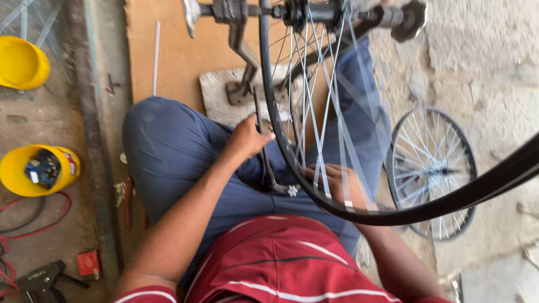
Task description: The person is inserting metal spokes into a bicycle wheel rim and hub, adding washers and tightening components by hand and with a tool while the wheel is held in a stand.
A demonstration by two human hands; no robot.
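Item 1, black-rimmed steel-spoked bicycle wheel (292, 129): rigid, light, I judge; left hand (247, 137) pinches its rim, right hand (337, 182) cups spokes.

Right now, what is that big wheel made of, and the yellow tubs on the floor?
The wheel's rim looks like metal with a dark, glossy finish. Its spokes look like thin bright steel wire, since they glint silver. The left hand holds a thin grey tool against the rim; the right hand rests behind the spokes. The yellow tubs seem plastic: smooth, evenly coloured, softly shiny.
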